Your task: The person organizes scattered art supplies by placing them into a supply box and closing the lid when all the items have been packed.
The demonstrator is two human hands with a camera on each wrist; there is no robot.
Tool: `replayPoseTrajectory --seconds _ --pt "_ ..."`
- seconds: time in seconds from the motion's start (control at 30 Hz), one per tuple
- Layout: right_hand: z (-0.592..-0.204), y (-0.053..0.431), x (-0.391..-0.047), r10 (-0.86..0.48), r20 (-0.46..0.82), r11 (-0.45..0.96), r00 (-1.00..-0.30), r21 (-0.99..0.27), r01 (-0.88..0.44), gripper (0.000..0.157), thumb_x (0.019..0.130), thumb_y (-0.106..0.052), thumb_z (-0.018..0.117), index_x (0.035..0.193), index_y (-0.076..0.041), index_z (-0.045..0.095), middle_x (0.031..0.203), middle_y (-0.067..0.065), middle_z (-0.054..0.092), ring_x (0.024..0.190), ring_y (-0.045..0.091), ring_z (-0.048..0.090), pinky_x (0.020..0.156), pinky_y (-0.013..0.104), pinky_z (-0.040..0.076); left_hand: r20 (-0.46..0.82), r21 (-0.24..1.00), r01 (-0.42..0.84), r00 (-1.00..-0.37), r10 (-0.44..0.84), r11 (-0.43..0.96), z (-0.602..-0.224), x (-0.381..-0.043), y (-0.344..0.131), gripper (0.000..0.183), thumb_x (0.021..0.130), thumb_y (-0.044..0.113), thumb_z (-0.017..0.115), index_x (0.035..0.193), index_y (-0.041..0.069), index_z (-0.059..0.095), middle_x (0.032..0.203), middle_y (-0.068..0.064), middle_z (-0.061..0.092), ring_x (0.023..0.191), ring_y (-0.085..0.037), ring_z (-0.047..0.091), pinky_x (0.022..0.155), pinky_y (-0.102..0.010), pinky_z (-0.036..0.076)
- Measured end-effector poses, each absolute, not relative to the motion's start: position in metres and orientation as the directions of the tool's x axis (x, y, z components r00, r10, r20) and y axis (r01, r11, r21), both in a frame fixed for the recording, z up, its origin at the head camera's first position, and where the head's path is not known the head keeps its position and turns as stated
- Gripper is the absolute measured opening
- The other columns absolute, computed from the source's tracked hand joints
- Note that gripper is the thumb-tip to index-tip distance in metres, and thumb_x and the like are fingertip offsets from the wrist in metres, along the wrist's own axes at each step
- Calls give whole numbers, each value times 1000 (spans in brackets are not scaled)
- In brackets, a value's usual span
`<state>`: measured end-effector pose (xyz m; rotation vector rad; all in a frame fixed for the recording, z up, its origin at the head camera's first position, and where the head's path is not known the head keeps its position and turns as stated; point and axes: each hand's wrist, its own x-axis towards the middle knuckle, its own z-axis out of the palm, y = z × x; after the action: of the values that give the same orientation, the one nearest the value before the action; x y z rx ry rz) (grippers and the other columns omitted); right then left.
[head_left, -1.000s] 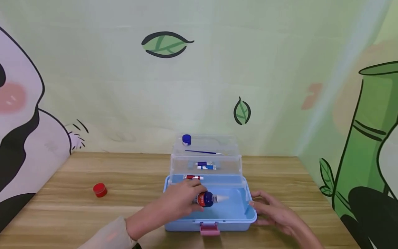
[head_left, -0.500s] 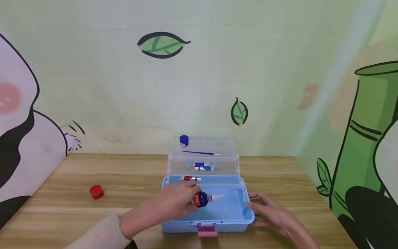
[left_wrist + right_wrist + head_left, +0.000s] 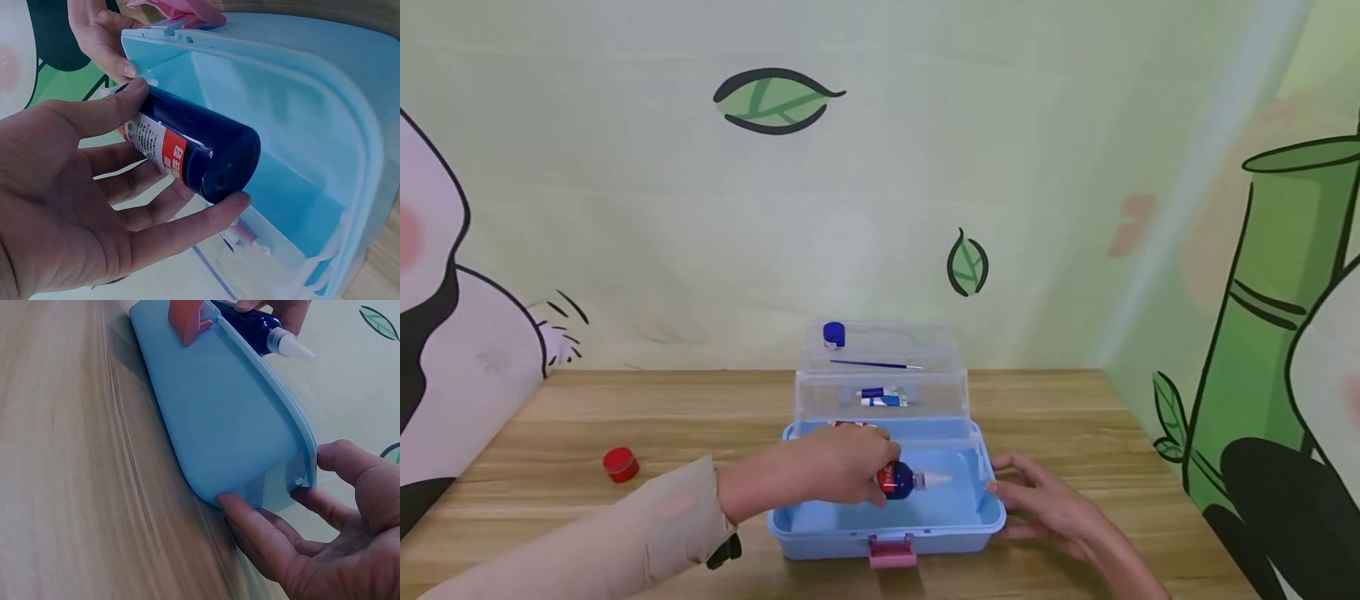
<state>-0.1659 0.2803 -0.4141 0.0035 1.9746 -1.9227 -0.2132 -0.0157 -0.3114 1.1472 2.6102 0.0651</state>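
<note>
My left hand (image 3: 842,467) grips a dark blue bottle (image 3: 200,137) with a red and white label and a white pointed nozzle (image 3: 934,479). The bottle lies sideways over the open light blue box (image 3: 955,546), its nozzle to the right. In the left wrist view the thumb is on one side and fingertips reach the bottle's base. My right hand (image 3: 1048,504) holds the box's right end, thumb at the rim and fingers against the outer wall in the right wrist view. A red-labelled paint tube (image 3: 855,424) is partly hidden behind the left hand.
The clear lid and trays (image 3: 880,333) stand raised at the back. On them are a blue-capped jar (image 3: 833,335), a paintbrush (image 3: 880,364) and blue paint tubes (image 3: 883,401). A red-lidded jar (image 3: 621,465) stands left on the wooden table (image 3: 685,408). A pink latch (image 3: 892,552) hangs at the front.
The head view has shifted, so the scene slides left. My left hand and the bottle have moved slightly right over the box and now cover more of the red tube. The right hand keeps its hold.
</note>
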Motion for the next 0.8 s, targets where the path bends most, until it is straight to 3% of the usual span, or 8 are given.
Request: replayPoseTrajectory --seconds 0.6,0.8 --pt "-411 279 -166 -255 -272 72 -928 -962 262 44 99 -20 67 130 1 45 130 25 56 109 33 66 84 54 59 -317 249 680 -615 722 690 -314 -218 -7 41 84 34 84 121 20 71 99 7 70 85 -5 62 82 -26 57" --pt "-412 280 -164 -244 -269 97 -932 -963 253 43 99 -21 67 128 1 46 130 25 56 106 32 66 84 53 59 -298 279 687 -602 741 670 -315 -221 -11 32 93 36 74 121 20 71 107 2 71 89 -8 64 82 -28 57"
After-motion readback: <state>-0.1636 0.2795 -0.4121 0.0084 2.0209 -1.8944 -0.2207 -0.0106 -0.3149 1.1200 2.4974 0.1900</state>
